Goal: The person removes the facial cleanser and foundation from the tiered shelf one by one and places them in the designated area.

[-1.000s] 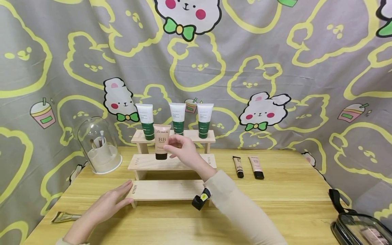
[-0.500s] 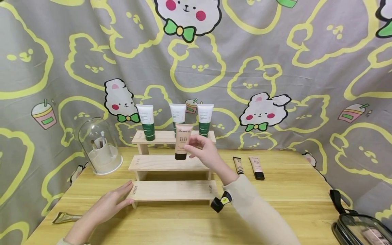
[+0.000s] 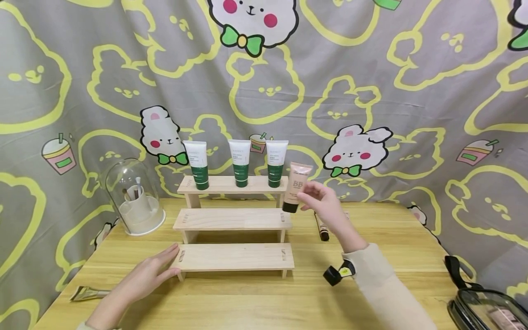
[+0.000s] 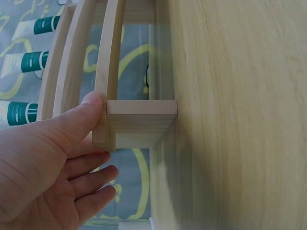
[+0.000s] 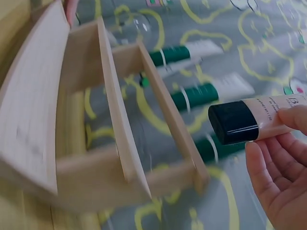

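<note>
My right hand (image 3: 326, 208) pinches a beige BB cream tube (image 3: 296, 183) with a black cap between thumb and fingers. It holds the tube in the air, cap down and slightly tilted, off the right end of a three-step wooden display stand (image 3: 235, 256). In the right wrist view the black cap (image 5: 234, 122) points toward the stand. My left hand (image 3: 142, 277) rests against the left end of the lowest step. Its thumb (image 4: 84, 112) touches the board's edge, the other fingers loosely extended. On the top step stand three white-and-green tubes (image 3: 240, 162), caps down.
A small black-capped tube (image 3: 322, 229) lies on the table behind my right hand, partly hidden. A glass dome (image 3: 134, 197) covers a brush holder at left. A flat brush (image 3: 88, 293) lies front left; a clear black-trimmed pouch (image 3: 488, 307) sits front right.
My right hand has carried the BB cream tube rightward, from in front of the left green tube to past the stand's right end. My left hand has stayed in place.
</note>
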The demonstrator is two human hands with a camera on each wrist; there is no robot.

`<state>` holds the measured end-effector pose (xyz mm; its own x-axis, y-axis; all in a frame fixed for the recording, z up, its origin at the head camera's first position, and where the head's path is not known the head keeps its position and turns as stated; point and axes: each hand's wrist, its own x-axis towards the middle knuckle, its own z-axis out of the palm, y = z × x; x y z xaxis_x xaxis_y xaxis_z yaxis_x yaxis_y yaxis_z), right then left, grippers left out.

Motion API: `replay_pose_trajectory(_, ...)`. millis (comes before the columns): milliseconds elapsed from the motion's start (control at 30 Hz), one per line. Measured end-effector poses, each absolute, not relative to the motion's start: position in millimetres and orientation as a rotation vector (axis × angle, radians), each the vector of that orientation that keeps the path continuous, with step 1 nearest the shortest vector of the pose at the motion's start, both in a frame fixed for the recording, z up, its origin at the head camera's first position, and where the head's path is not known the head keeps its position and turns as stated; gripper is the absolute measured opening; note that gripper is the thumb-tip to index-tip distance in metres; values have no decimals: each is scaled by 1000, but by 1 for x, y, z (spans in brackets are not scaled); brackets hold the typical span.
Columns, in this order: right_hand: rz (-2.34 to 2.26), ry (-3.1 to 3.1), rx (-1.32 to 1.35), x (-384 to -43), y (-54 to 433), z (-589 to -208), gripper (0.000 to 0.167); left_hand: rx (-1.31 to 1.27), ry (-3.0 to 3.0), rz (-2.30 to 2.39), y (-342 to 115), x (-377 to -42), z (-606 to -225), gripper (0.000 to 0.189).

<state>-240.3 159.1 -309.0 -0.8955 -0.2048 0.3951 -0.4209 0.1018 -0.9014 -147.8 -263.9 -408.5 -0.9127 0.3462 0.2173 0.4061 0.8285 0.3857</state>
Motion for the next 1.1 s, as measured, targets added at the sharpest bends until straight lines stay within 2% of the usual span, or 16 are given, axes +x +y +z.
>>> replay_pose_trajectory(167, 1935, -2157, 532, -242, 194, -316, 30, -591, -2873, -648, -264, -148, -408, 57)
replay_pose_trajectory(500, 2039, -2046, 388, -250, 259, -344, 6, -592, -2873, -636, -264, -147, -408, 57)
replay_pose_trajectory(667, 2070, -1998, 310, -254, 287, -357, 9, -601, -2868, -638, -264, -147, -408, 58)
replay_pose_trajectory(800, 2048, -2012, 274, -258, 308, -371, 5, -602, -2864, -635, -264, -147, -408, 58)
replay_pose_trajectory(1000, 2057, -2007, 277, -288, 359, -420, 13, -605, -2862, -627, -265, -148, -409, 58)
replay_pose_trajectory(1100, 1987, -2108, 155, -295, 373, -432, 19, -602, -2866, -633, -265, -147, -408, 58)
